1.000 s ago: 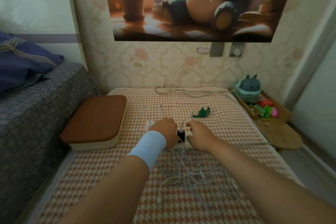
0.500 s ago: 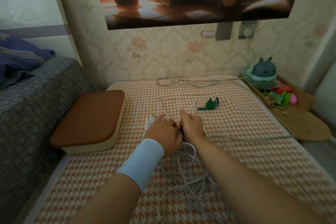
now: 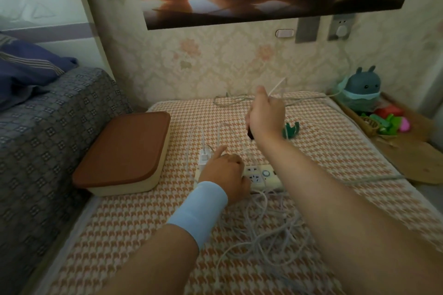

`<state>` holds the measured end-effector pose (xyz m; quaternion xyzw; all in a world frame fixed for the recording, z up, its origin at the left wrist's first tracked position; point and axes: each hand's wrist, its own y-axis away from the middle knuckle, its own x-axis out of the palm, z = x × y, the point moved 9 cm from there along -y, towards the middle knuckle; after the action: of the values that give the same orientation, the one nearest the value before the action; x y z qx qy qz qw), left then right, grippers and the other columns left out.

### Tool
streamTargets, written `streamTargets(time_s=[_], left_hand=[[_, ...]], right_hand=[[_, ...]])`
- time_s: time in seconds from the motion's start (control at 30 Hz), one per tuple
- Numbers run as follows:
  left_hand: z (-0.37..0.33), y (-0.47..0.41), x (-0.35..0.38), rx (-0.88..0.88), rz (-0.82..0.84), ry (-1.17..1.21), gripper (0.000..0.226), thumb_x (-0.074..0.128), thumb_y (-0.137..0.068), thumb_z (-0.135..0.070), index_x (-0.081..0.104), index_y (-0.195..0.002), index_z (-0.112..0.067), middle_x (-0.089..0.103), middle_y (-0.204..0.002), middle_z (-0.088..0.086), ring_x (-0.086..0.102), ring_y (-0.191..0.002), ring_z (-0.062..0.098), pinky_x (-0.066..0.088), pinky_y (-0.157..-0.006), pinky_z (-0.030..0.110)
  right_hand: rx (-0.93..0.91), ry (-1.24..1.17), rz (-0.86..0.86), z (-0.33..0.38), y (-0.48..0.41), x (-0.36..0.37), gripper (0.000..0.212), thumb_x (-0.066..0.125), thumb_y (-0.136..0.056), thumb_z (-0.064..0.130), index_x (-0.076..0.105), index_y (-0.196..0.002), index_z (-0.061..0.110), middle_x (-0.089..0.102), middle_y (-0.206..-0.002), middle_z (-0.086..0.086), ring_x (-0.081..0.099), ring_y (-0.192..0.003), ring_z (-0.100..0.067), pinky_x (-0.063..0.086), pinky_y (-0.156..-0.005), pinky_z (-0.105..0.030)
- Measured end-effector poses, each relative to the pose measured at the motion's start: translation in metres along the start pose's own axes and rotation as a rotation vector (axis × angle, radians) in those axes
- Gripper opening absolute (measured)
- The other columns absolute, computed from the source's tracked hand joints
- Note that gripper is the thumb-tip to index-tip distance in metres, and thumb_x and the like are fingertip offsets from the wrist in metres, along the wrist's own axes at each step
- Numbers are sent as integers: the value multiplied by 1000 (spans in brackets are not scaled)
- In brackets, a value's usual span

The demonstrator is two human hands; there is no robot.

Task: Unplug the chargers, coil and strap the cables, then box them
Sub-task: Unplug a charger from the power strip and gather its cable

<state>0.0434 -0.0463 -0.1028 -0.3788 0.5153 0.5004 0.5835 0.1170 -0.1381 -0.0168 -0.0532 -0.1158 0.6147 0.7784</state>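
My right hand (image 3: 266, 115) is lifted above the checked cloth (image 3: 335, 151), fingers clenched around the black charger (image 3: 250, 134), its white cable (image 3: 278, 84) sticking up past my knuckles. My left hand (image 3: 224, 172) holds the power strip (image 3: 261, 178) down, fingers curled over it, beside a white charger (image 3: 204, 154) that is plugged in. Loose cables (image 3: 263, 230) lie tangled nearer me; the lidded box (image 3: 124, 151) sits to the left.

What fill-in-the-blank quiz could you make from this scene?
The right hand holds a ___ charger in the air.
The left hand, wearing a ___ wristband, holds down the power strip.
The box has a ___ lid.
Missing words: black, blue, brown.
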Motion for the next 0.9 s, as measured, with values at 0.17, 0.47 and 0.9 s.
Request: streamTargets(time_s=[0.17, 0.47, 0.9], left_hand=[[2, -4, -26, -90, 190, 38, 50, 30, -100, -44, 67, -108, -11, 65, -110, 6, 58, -102, 23, 32, -114, 42], [-9, 40, -74, -162, -99, 1057, 51, 56, -90, -25, 48, -140, -26, 63, -129, -2, 63, -109, 19, 53, -93, 40], [15, 101, -77, -178, -335, 1114, 22, 63, -95, -28, 66, -116, -23, 69, -103, -5, 64, -96, 17, 49, -80, 30]], right_hand=[[287, -55, 212, -26, 19, -20, 58, 50, -103, 40, 39, -50, 18, 39, -50, -7, 40, -51, -24, 41, -58, -42], [481, -392, 283, 1, 61, -39, 22, 39, -95, 8, 49, -75, 11, 50, -67, -5, 41, -63, -20, 40, -65, -35], [575, 368, 513, 14, 116, -93, 66, 40, -93, 75, 56, -121, 18, 70, -113, -9, 69, -97, -29, 50, -78, -41]])
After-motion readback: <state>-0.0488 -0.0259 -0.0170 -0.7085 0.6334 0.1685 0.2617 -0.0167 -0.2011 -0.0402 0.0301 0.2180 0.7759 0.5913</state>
